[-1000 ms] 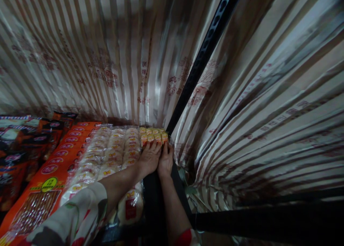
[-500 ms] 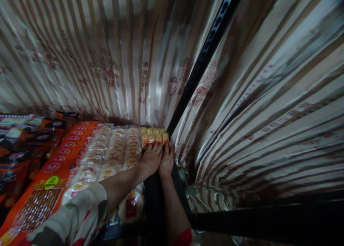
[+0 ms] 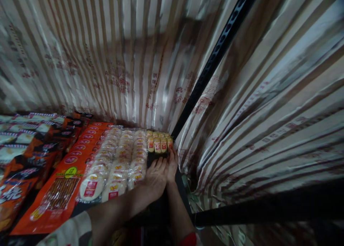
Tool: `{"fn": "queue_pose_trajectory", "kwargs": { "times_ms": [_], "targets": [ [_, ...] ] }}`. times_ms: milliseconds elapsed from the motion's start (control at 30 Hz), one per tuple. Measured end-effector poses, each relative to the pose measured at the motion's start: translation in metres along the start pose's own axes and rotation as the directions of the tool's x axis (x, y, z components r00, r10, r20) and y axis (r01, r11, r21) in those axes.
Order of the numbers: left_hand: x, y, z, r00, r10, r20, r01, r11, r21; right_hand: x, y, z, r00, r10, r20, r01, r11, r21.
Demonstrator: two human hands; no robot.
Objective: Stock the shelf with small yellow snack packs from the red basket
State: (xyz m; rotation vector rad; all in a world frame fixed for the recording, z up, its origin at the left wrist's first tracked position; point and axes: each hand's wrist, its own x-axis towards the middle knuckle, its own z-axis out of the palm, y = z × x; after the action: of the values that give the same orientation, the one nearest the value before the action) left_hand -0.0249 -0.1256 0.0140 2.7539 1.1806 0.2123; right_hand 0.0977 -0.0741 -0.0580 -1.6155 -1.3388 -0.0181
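A short row of small yellow snack packets (image 3: 159,144) stands at the back right corner of a dark shelf (image 3: 158,210). My left hand (image 3: 156,177) lies flat just in front of them, fingers stretched out, a small dark gap between fingertips and packets. My right hand (image 3: 172,164) is beside it, its fingertips touching the rightmost packet. Neither hand grips anything. Left of the yellow packets lie rows of clear bags of round pale crackers (image 3: 119,163).
Orange flat packs (image 3: 70,170) lie left of the crackers, and dark orange snack bags (image 3: 18,160) fill the far left. A black perforated shelf post (image 3: 215,59) rises at the corner. Striped shiny cloth (image 3: 268,95) hangs behind and to the right.
Both hands have drawn back a little from the yellow packets, which now stand more upright. The view has shifted, so the shelf goods sit further right and lower.
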Motion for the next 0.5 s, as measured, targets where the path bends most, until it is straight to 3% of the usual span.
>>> {"fn": "queue_pose_trajectory", "kwargs": {
  "times_ms": [100,200,300,400,500],
  "targets": [
    [-0.032,0.012,-0.006,1.0,0.022,-0.011,-0.022,0.998,-0.06,-0.016,-0.009,-0.007,1.0,0.018,0.001,-0.018,1.0,0.007],
    [-0.07,0.026,-0.014,0.996,0.075,-0.041,-0.083,0.968,-0.238,-0.037,-0.027,-0.019,1.0,0.014,-0.007,-0.014,1.0,-0.007],
    [-0.11,0.036,-0.018,0.977,0.162,-0.137,-0.202,0.912,-0.358,-0.064,-0.052,-0.036,1.0,-0.014,-0.009,0.015,1.0,0.025],
    [-0.15,0.038,-0.016,0.944,0.203,-0.261,-0.299,0.861,-0.412,-0.099,-0.079,-0.053,0.999,-0.031,0.024,0.03,0.998,0.048],
    [-0.189,0.033,-0.011,0.927,0.219,-0.306,-0.344,0.822,-0.454,-0.143,-0.099,-0.063,0.996,-0.079,0.04,0.075,0.993,0.088]
  ]
}}
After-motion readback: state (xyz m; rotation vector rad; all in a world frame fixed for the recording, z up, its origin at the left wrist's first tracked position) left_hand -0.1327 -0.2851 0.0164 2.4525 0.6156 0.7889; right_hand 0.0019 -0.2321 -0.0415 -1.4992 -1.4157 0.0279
